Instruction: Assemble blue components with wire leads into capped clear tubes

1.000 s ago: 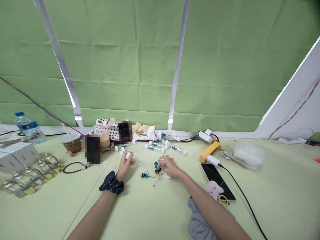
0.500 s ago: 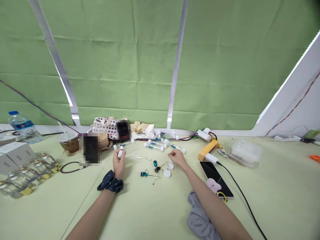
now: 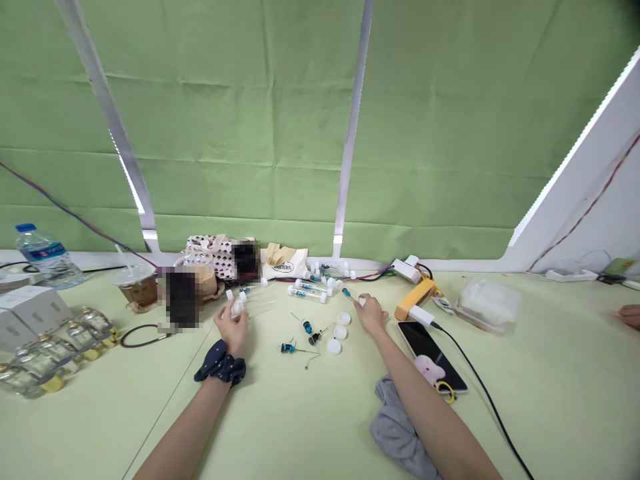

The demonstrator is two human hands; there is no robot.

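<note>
My left hand (image 3: 233, 330) pinches the white-capped end of a clear tube (image 3: 261, 307), which points right; the cap is partly behind the fingers. My right hand (image 3: 373, 315) is closed around the white-capped end of another clear tube (image 3: 353, 296) with something teal inside. Between my hands lie small teal-and-black pieces with thin metal stems, one teal piece (image 3: 288, 348) nearest me and a black one (image 3: 315, 338) beside it. Three round white caps (image 3: 340, 333) form a column near my right hand. Several filled capped tubes (image 3: 307, 293) lie further back.
Glass bottles with gold caps (image 3: 75, 333), an iced drink (image 3: 137, 287) and a water bottle (image 3: 50, 257) stand left. A phone (image 3: 433, 357), yellow power bank (image 3: 414, 299), grey cloth (image 3: 400, 427) and plastic box (image 3: 487, 303) lie right. Another person's hand (image 3: 629, 315) shows at the right edge.
My right hand has moved right, off the white caps, and grasped a filled tube. My left hand has shifted slightly with its tube. Another person's hand has appeared at the far right.
</note>
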